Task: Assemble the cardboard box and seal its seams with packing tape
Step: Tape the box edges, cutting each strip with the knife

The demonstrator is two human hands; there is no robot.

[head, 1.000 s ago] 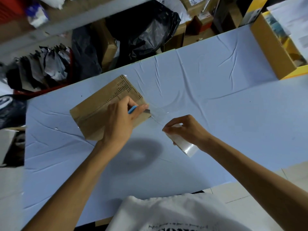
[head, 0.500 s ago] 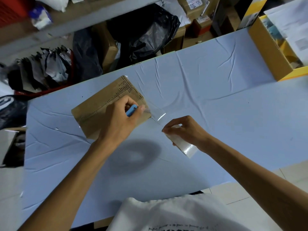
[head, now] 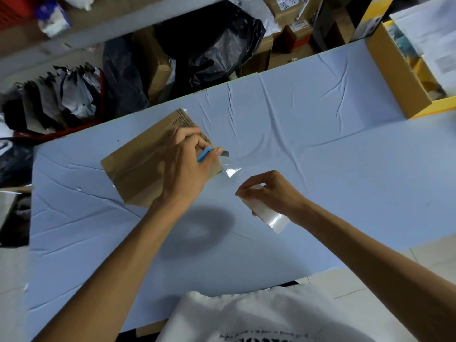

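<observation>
Head cam, looking down at a pale blue surface (head: pixel 320 156) w/ a creased covering. The cardboard box (head: pixel 138 169) lies left of centre on it, brown, w/ printed text along its far end. The left hand (head: pixel 182 166) sits over the box's right end. Its grip is curled round a blue cutter (head: pixel 204 154), thumb along the handle, and a short metal blade pokes out past the box edge. A clear tape strip (head: pixel 232 170) runs from the box's right edge toward the right hand (head: pixel 269 191), shiny where it catches light. The blade tip is just beside the strip; can't tell if it touches. The right hand's grip pinches a tape roll (head: pixel 269 214), fingers curled over the top, w/ the roll sticking out below the hand, near the box but apart from it. Far right: an open yellow-edged carton (head: pixel 394 77) on the surface. Beyond the far edge: black plastic bags (head: pixel 217 45) and more boxes. Bottom: the person's white shirt (head: pixel 259 317).
</observation>
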